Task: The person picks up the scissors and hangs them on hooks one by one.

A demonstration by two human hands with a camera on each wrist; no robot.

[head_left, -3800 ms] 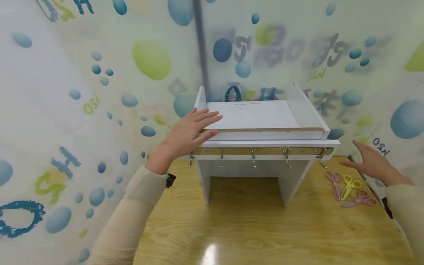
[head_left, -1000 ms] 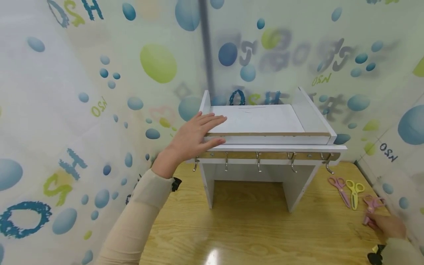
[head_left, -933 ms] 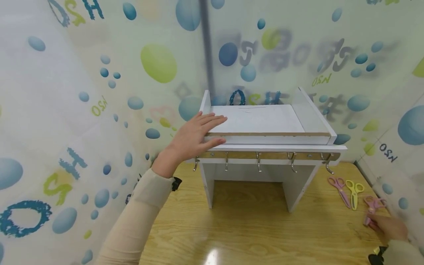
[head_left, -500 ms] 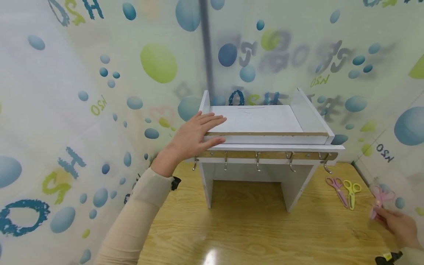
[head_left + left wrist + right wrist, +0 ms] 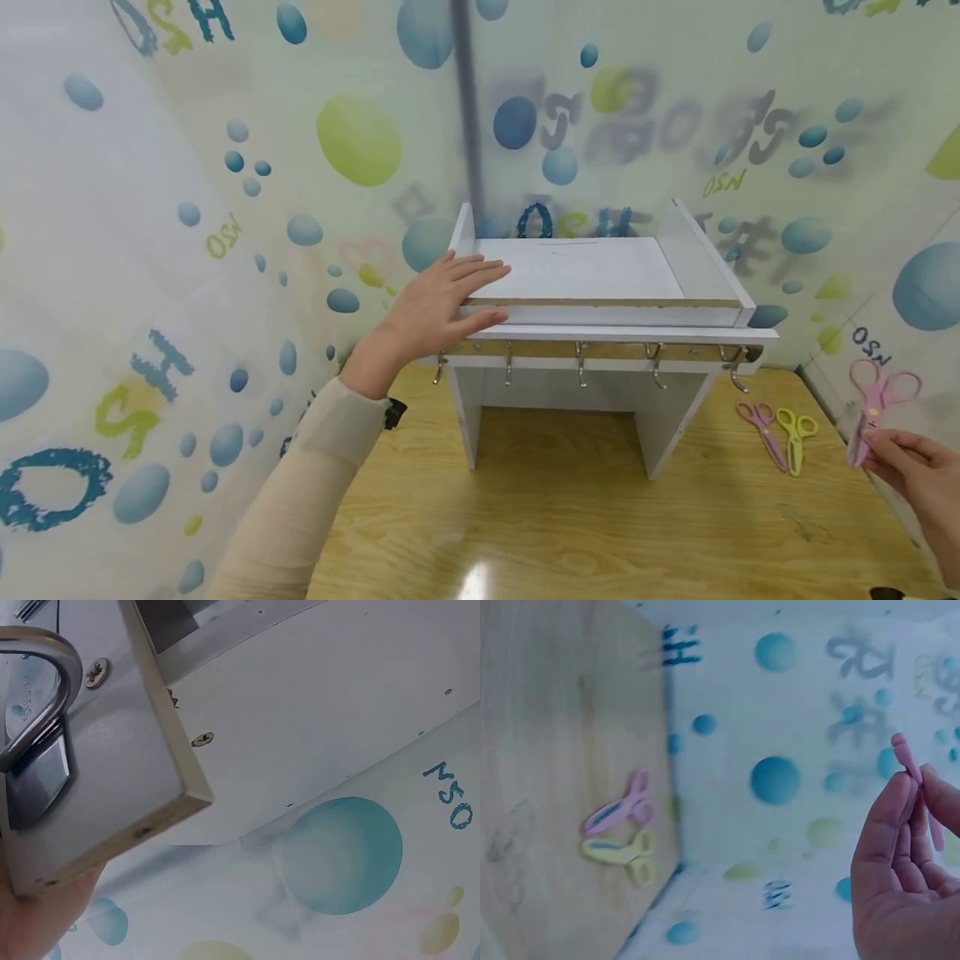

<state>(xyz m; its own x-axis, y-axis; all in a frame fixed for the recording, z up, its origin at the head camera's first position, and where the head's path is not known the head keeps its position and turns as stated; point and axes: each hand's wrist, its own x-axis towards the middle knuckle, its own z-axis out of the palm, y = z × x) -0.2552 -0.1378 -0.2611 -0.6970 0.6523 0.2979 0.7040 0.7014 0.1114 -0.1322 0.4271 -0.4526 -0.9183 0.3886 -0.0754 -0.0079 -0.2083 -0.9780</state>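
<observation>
At the right of the head view, my right hand (image 5: 915, 471) pinches pink scissors (image 5: 873, 408) by the blade end, handle loops up, above the table. The right wrist view shows them edge-on between thumb and fingers. My left hand (image 5: 442, 308) rests with straight fingers on the left front corner of a white shelf unit (image 5: 585, 271). Along the shelf's front runs a metal strip with several hooks (image 5: 581, 367). Another pair of pink scissors (image 5: 763, 433) and yellow scissors (image 5: 796, 440) lie side by side on the table, right of the shelf.
The wooden table (image 5: 585, 533) stands in a corner of patterned walls (image 5: 225, 250) with bubbles and letters. Below the shelf top is an open space between two side panels (image 5: 678, 417). In the left wrist view a large hook (image 5: 60, 667) and screws show close up.
My right hand takes hold of the nearest pink scissors and lifts them off the table, up and to the right. The left hand stays on the shelf corner.
</observation>
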